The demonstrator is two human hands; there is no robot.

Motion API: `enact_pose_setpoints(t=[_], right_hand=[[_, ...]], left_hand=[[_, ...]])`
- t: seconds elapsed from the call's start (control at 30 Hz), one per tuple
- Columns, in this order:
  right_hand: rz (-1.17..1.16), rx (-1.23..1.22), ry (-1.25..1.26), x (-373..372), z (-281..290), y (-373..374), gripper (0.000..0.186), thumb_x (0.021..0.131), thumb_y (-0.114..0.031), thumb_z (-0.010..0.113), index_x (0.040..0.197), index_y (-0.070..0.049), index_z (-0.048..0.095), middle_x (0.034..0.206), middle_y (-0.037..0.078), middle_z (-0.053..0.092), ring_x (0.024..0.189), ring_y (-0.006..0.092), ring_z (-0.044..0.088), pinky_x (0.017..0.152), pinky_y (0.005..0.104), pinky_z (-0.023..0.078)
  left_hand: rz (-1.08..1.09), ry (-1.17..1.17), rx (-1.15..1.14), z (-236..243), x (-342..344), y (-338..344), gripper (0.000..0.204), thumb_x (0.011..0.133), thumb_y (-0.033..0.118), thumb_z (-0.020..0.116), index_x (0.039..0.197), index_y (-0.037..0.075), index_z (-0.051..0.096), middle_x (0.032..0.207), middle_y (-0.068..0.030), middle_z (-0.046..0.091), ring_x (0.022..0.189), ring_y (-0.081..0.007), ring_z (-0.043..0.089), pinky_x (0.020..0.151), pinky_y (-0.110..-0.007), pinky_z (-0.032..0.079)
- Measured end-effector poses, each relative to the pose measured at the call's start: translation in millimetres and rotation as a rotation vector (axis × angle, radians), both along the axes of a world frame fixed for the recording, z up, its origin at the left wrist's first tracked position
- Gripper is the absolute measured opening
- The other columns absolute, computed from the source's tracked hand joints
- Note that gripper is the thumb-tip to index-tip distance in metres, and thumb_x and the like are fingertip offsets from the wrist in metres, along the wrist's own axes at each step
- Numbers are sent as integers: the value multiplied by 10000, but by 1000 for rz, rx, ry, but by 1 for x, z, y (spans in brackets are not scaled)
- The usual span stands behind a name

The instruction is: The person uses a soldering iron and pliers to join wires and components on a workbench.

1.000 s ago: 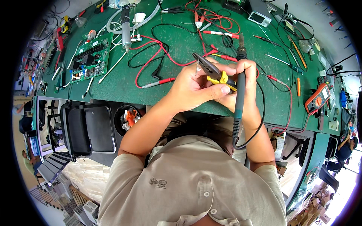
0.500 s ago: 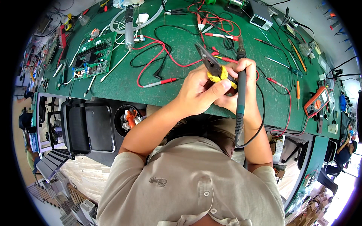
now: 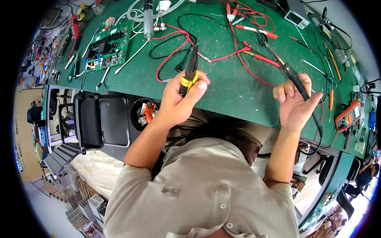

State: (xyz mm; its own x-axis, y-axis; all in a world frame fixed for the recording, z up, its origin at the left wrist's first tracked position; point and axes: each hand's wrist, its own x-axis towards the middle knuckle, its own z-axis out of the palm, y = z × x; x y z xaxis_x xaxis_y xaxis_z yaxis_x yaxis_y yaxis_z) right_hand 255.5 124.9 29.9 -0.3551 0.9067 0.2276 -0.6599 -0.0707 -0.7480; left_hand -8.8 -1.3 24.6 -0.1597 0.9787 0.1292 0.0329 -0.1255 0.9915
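Long-nose pliers with yellow-and-black handles stand jaws up in my left hand, whose fingers wrap round the grips. The jaws are close together; whether they touch I cannot tell. My right hand is turned palm up, with a dark soldering iron lying across it between the thumb and the half-curled fingers. The iron's metal end points up and to the left over the bench, and its cable hangs past the wrist. Beyond both hands, red and black test leads cross the green bench.
A green circuit board lies at the left, beside a syringe-like tube. An orange multimeter and orange-handled screwdriver are at the right. Below the bench edge are a black bin and a chair.
My hands have moved apart: the left one to the left with the pliers, the right one to the right with the soldering iron. The right fingers have loosened, and the iron has tilted.
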Motion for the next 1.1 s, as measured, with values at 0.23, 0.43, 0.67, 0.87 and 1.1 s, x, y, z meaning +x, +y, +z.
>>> enact_pose_setpoints(t=[0.23, 0.43, 0.67, 0.87, 1.1], right_hand=[[28, -171, -66, 1, -18, -17, 548, 993, -587, 352, 1101, -77, 522, 778, 72, 519, 730, 236, 516, 721, 379, 422], [117, -142, 4, -1, -28, -23, 209, 892, -56, 617, 1086, -19, 547, 781, 130, 615, 681, 257, 608, 644, 384, 490], [25, -246, -65, -1, -30, -23, 107, 928, -127, 518, 957, -27, 541, 594, 116, 553, 476, 235, 517, 501, 363, 428], [36, -235, -74, 1, -32, -21, 91, 917, -119, 534, 937, -31, 551, 553, 91, 491, 443, 191, 449, 483, 335, 388], [56, -238, -58, 3, -34, -19, 116, 926, -157, 555, 936, -41, 553, 528, 66, 461, 437, 167, 413, 490, 321, 363]], left_hand=[[201, 651, -109, 17, -9, -17, 266, 934, 258, 635, 887, 0, 591, 617, -40, 508, 549, -148, 474, 519, -298, 383], [242, 878, 15, 11, -10, -7, 237, 835, 178, 721, 922, -8, 602, 767, -128, 587, 651, -328, 570, 563, -370, 448], [261, 1117, 272, -17, -21, -3, 263, 738, 114, 766, 815, 34, 528, 728, -110, 527, 606, -301, 512, 538, -360, 409], [203, 1211, 390, -22, -26, 3, 340, 628, 110, 803, 780, 85, 500, 688, -62, 488, 598, -270, 488, 520, -378, 379], [152, 1262, 355, -11, -31, 8, 351, 589, 123, 782, 804, 76, 509, 700, -63, 500, 622, -280, 507, 543, -392, 411]])
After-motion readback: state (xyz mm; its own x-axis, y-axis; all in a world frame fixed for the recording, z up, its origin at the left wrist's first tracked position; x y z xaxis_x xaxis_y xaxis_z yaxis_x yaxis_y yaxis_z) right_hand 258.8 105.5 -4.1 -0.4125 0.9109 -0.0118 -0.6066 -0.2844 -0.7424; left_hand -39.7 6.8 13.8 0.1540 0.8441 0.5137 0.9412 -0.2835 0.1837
